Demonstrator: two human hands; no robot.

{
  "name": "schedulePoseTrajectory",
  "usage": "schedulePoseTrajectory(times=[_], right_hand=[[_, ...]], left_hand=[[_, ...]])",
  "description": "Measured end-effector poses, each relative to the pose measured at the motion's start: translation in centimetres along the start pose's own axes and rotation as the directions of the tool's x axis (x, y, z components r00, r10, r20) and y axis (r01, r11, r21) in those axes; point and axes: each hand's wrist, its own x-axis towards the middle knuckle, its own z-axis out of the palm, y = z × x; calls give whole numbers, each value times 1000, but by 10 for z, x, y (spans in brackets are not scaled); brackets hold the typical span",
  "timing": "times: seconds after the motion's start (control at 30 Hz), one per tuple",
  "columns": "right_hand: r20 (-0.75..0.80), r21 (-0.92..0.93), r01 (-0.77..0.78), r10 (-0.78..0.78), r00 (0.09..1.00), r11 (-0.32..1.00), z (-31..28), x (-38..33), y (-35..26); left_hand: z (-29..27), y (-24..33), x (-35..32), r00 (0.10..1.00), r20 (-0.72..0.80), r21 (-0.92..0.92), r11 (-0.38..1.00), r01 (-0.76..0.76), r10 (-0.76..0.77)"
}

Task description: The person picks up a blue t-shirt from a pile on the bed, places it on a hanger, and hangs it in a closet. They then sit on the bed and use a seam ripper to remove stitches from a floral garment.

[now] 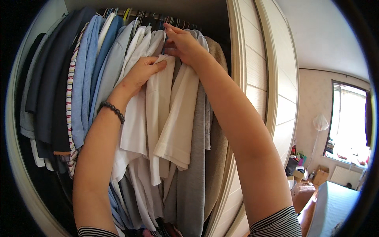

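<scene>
Left hand (pixel 140 75): thumb and fingers pinched on upper edge of cream shirt (pixel 161 102).
Right hand (pixel 183 45): above and right of left grip, fingers curled near hanger hooks; closure cannot be determined.
Cream shirt: hangs directly below left grip.
Grey garment (pixel 192 177): below, right of grip.
Light-blue shirt (pixel 83 79): left of grip.

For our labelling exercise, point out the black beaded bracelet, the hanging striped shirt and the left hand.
Black beaded bracelet (pixel 112 108), head view: beads across the wrist.
Hanging striped shirt (pixel 70 79), head view: its narrow edge.
Left hand (pixel 140 74), head view: its middle.
</scene>
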Motion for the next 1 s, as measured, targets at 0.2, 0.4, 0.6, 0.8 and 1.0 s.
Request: schedulePoseTrajectory(times=[0.2, 0.4, 0.6, 0.8, 1.0], right_hand=[[44, 30, 40, -42, 998, 999, -2, 2, 5], [64, 35, 35, -37, 997, 999, -14, -2, 9], [73, -12, 57, -56, 996, 998, -13, -7, 14], [60, -17, 43, -42, 997, 999, -13, -6, 13], [84, 73, 61, -67, 994, 995, -14, -6, 16]], left_hand=[[-9, -20, 15, 975, 64, 392, 894, -219, 211], [6, -22, 13, 960, 16, 270, 924, -273, 279], [5, -10, 12, 983, 37, 111, 977, -180, 177], [14, -21, 30, 969, -246, 20, 1000, -20, 24], [7, -28, 28, 950, -305, -24, 998, 63, -67]])
